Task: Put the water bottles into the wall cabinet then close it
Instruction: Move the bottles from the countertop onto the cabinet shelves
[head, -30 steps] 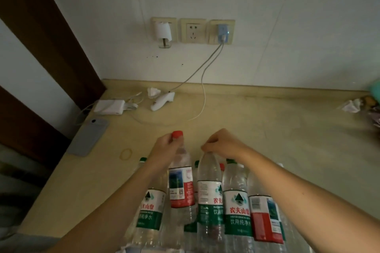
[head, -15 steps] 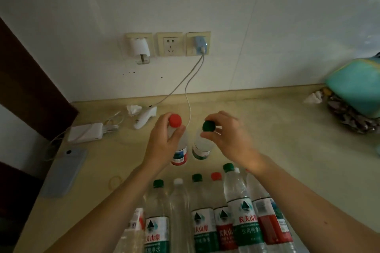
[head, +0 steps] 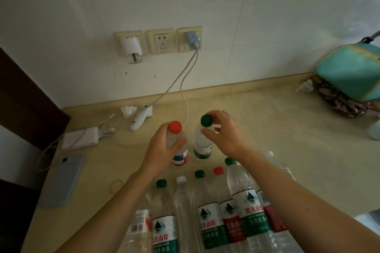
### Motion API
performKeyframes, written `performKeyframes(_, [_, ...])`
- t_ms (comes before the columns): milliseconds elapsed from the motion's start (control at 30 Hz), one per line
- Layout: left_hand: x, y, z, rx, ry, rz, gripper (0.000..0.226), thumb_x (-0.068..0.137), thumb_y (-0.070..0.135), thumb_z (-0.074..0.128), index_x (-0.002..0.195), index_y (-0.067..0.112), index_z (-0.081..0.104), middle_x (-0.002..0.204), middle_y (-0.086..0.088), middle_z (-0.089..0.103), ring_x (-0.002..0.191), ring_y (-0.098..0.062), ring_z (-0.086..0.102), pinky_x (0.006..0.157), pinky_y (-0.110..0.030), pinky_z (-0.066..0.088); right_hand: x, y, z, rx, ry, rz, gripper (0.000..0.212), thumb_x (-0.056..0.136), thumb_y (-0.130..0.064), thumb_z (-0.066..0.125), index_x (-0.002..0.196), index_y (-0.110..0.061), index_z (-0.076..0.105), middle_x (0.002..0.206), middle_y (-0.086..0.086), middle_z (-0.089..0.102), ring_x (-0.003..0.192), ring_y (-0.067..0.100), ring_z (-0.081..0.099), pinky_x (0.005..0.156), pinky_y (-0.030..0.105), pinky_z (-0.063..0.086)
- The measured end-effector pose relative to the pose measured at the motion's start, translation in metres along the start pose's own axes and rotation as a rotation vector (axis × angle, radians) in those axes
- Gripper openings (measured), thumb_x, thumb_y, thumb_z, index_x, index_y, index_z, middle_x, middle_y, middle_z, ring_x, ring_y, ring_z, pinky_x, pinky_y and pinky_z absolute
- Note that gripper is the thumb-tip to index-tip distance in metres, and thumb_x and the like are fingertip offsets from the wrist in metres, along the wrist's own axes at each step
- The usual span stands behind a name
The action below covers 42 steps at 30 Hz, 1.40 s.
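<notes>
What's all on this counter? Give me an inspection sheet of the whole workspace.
Surface: beige countertop.
Job's things: red-capped bottle and green-capped bottle held; row of bottles at near edge; no cabinet in view.
Clutter: phone, rubber band, white charger box, crumpled tissue, teal bag.
Hands: left hand grips the red-capped bottle, right hand the green-capped.
Cables: white cable from wall plug.
Surroundings: white wall, dark wood at left.
</notes>
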State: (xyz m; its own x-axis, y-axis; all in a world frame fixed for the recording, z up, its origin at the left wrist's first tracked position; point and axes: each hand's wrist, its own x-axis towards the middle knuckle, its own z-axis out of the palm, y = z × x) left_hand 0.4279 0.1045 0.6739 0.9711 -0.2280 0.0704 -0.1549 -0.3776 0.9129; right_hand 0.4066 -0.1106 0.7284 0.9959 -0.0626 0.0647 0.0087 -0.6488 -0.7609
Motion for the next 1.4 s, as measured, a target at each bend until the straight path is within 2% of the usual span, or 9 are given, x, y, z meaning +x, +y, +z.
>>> performKeyframes(100, [-0.006,-0.010,0.005,-0.061,-0.035,-0.073,0.055,0.082,0.051,0.077,0.131,0.043,0.052,0.126,0.020,0.064,0.119,-0.004,0.060,0.101,-0.037,0.053,0.000,0.014,0.011,0.051,-0.012,0.037,0.054,0.088,-0.023,0.079,0.137,-0.018,0.057,0.130,-0.002,0.056,0.120,0.013,0.057,0.104,0.037,0.053])
performKeyframes(200, [-0.014,-0.019,0.010,-0.121,-0.014,-0.131,0.060,0.070,0.059,0.079,0.120,0.066,0.047,0.121,0.036,0.061,0.116,0.010,0.058,0.092,-0.018,0.051,0.005,0.030,0.018,0.078,-0.043,0.114,0.064,0.083,-0.030,0.083,0.139,-0.021,0.055,0.132,-0.005,0.055,0.117,0.014,0.059,0.099,0.038,0.055])
performKeyframes(433, [-0.023,-0.048,0.032,-0.173,0.048,-0.236,0.070,0.075,0.035,0.089,0.134,0.040,0.050,0.120,0.031,0.063,0.112,0.011,0.059,0.085,-0.013,0.052,0.017,0.062,0.042,0.031,-0.260,0.206,0.079,0.072,-0.035,0.090,0.138,-0.025,0.048,0.125,-0.002,0.063,0.113,0.020,0.062,0.098,0.043,0.054])
performKeyframes(700, [-0.023,-0.034,0.037,-0.155,0.173,-0.194,0.056,0.077,0.022,0.087,0.119,0.045,0.057,0.111,0.025,0.068,0.106,0.002,0.065,0.084,-0.021,0.056,0.026,0.062,0.033,0.153,-0.279,0.132,0.071,0.072,-0.027,0.090,0.132,-0.030,0.052,0.118,-0.010,0.065,0.109,0.012,0.064,0.087,0.033,0.058])
performKeyframes(833, [-0.034,0.018,0.037,-0.161,0.266,-0.110,0.063,0.076,0.022,0.088,0.122,0.047,0.054,0.113,0.031,0.066,0.108,0.006,0.063,0.081,-0.014,0.053,0.008,0.038,-0.015,0.247,-0.201,0.043,0.065,0.069,-0.039,0.091,0.119,-0.048,0.052,0.107,-0.027,0.064,0.096,-0.015,0.058,0.069,0.009,0.043])
performKeyframes(933, [-0.048,0.076,0.041,-0.170,0.319,-0.043,0.067,0.076,0.026,0.087,0.126,0.052,0.051,0.116,0.036,0.063,0.112,0.010,0.059,0.082,-0.010,0.050,-0.012,0.018,-0.063,0.329,-0.138,-0.041,0.059,0.067,-0.036,0.093,0.108,-0.050,0.054,0.103,-0.026,0.067,0.097,-0.009,0.062,0.070,0.008,0.046])
performKeyframes(1033, [-0.062,0.144,0.046,-0.189,0.349,0.050,0.074,0.073,0.040,0.086,0.137,0.045,0.049,0.128,0.027,0.061,0.119,0.002,0.057,0.095,-0.021,0.046,-0.036,-0.002,-0.118,0.443,-0.098,-0.155,0.056,0.068,-0.035,0.093,0.111,-0.046,0.059,0.103,-0.029,0.072,0.098,-0.009,0.066,0.070,0.003,0.050])
performKeyframes(1200, [-0.071,0.262,0.050,-0.237,0.355,0.357,0.068,0.073,0.052,0.081,0.134,0.037,0.055,0.122,0.020,0.069,0.113,-0.001,0.065,0.085,-0.019,0.054,-0.072,-0.046,-0.214,0.537,-0.020,-0.371,0.053,0.069,-0.045,0.087,0.116,-0.045,0.062,0.111,-0.014,0.075,0.104,0.005,0.071,0.084,0.027,0.058])
performKeyframes(1400, [-0.065,0.382,0.039,-0.231,0.416,0.618,0.056,0.075,0.052,0.079,0.125,0.035,0.062,0.117,0.013,0.073,0.111,-0.010,0.068,0.080,-0.018,0.056,-0.089,-0.105,-0.324,0.626,0.087,-0.605,0.046,0.072,-0.030,0.086,0.114,-0.036,0.069,0.110,-0.003,0.078,0.103,0.011,0.074,0.079,0.017,0.057])
